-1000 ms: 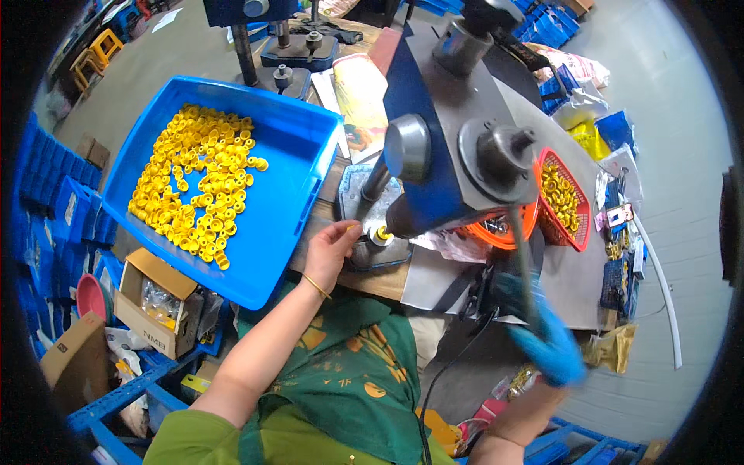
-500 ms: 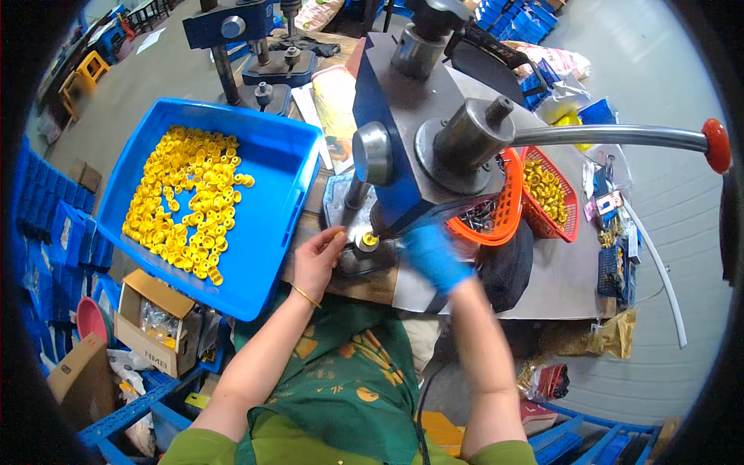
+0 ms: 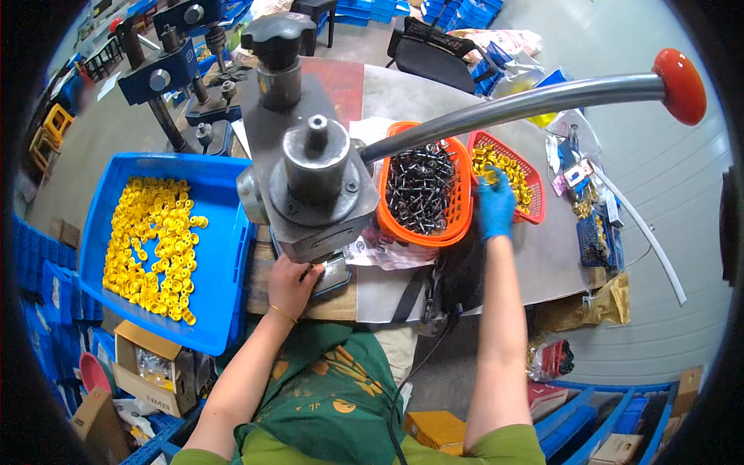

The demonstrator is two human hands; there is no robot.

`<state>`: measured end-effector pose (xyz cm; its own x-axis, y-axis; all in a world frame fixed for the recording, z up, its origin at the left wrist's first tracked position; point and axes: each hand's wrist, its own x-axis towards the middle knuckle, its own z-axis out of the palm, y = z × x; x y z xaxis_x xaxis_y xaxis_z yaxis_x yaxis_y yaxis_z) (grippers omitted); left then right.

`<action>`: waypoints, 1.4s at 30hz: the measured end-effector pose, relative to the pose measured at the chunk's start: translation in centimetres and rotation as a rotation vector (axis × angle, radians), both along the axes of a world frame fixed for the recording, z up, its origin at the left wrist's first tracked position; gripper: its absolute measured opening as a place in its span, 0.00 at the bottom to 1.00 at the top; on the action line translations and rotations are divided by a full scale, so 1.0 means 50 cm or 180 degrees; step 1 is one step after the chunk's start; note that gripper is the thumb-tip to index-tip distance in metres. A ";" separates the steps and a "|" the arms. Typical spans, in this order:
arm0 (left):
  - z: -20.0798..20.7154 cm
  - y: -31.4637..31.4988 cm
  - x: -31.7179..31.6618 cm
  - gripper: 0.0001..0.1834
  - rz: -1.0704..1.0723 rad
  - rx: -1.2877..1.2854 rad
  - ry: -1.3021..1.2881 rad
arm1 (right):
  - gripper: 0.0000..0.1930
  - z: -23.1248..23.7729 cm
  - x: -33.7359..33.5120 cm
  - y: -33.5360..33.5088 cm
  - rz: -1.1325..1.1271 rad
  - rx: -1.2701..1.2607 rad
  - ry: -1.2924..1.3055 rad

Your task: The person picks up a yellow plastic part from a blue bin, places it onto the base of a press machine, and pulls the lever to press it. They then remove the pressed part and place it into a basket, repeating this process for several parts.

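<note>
My bare left hand (image 3: 293, 285) is at the base plate (image 3: 335, 273) of the hand press (image 3: 314, 174). Its fingers are drawn together, and the press head partly covers them, so what they hold is hidden. In a blue glove, my right hand (image 3: 497, 205) reaches over the red basket (image 3: 536, 186) of yellow caps (image 3: 508, 165). A yellow cap shows at its closed fingertips. Left of the press, a blue tray (image 3: 221, 194) holds a heap of yellow caps (image 3: 151, 240).
An orange basket (image 3: 467, 203) of dark metal pins (image 3: 422, 186) stands between press and red basket. The press's lever with its red knob (image 3: 680, 87) stretches rightward above both. More presses (image 3: 160, 80) stand behind the tray, and a black chair (image 3: 434, 58) behind the table.
My right hand has gone from beside the press to the red basket. My left hand has stayed by the press base, its fingers now partly covered. The whole view has shifted.
</note>
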<state>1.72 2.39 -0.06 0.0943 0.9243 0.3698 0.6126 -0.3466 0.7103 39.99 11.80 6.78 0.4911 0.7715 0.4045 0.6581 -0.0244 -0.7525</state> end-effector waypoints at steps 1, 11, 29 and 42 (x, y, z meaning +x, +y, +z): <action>0.000 0.001 0.009 0.10 -0.0072 0.0116 0.0034 | 0.21 -0.001 0.061 0.004 0.0057 0.0378 -0.0083; 0.029 -0.034 -0.023 0.08 -0.0001 0.0120 0.0044 | 0.10 -0.030 -0.138 0.150 0.1203 -0.0171 -0.1956; 0.023 0.167 -0.662 0.27 0.2161 -0.0708 0.1484 | 0.13 -0.015 -0.134 0.036 0.1571 -0.0263 0.1566; -0.120 0.335 -0.699 0.32 0.2225 -0.0921 0.2593 | 0.09 0.050 -0.328 -0.300 0.0978 -0.1009 0.1192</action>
